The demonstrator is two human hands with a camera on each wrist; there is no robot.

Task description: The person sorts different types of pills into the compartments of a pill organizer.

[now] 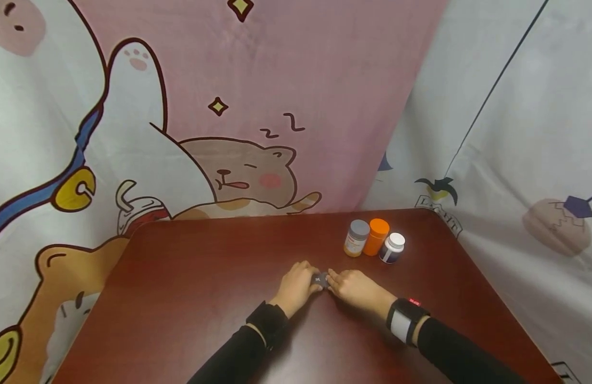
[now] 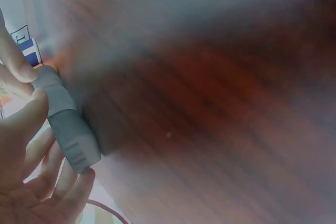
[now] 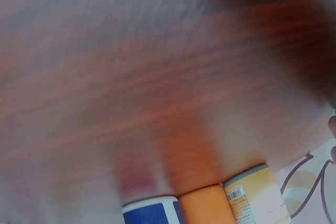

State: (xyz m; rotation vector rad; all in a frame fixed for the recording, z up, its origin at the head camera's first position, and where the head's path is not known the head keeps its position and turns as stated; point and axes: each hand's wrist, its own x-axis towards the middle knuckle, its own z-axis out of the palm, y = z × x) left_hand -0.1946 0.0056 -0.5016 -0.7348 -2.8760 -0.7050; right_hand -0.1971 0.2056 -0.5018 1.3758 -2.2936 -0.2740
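Close over the table, a small grey elongated object (image 1: 319,279) spans the space between the two hands. In the left wrist view, this grey object (image 2: 77,136) has a paler middle band and a ridged, rounded end. My left hand (image 1: 296,285) grips the ridged part, with thumb on one side and fingers on the other. At the opposite end, my right hand (image 1: 356,288) pinches it between thumb and fingers. Those right fingertips (image 2: 23,72) show at the left edge of the left wrist view. The right wrist view shows hardly any of the hand.
Behind the right hand stand three bottles close together: one with a grey lid (image 1: 356,238), an orange one (image 1: 376,237) and a white-capped one with a dark label (image 1: 392,248). The brown table (image 1: 190,298) backs onto a printed cloth (image 1: 334,106).
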